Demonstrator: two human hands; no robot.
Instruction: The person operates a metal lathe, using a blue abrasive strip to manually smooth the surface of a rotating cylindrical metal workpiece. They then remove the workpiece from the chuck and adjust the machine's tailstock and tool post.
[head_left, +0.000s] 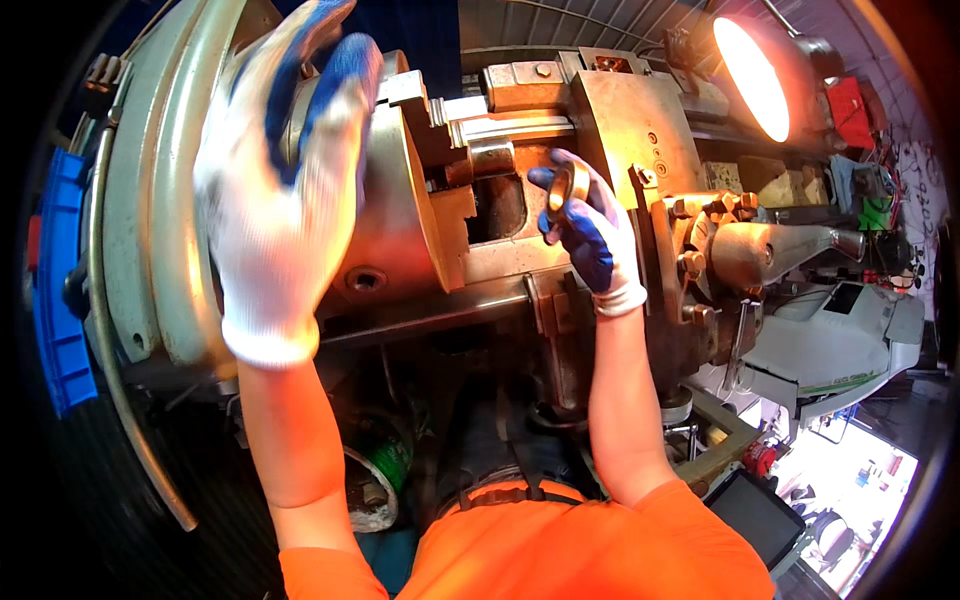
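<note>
My left hand point(285, 190), in a white knit glove with blue coating, is raised at the lathe chuck point(405, 220). Its fingers are stretched and apart, with nothing seen between them; whether it touches the chuck I cannot tell. A short round metal piece point(490, 160) sticks out from among the stepped chuck jaws point(455, 215). To the right of that piece, my gloved right hand point(598, 235) pinches a small metal ring point(568, 190) between thumb and fingers. The ring is tilted and apart from the chuck.
Close right of my right hand stands the bolted tool post point(690, 235) with its lever point(780, 250). A lit lamp point(750, 80) hangs at the upper right. A long metal rod point(115, 350) and blue tray point(60, 290) are at the left. Below stands a green bucket point(385, 465).
</note>
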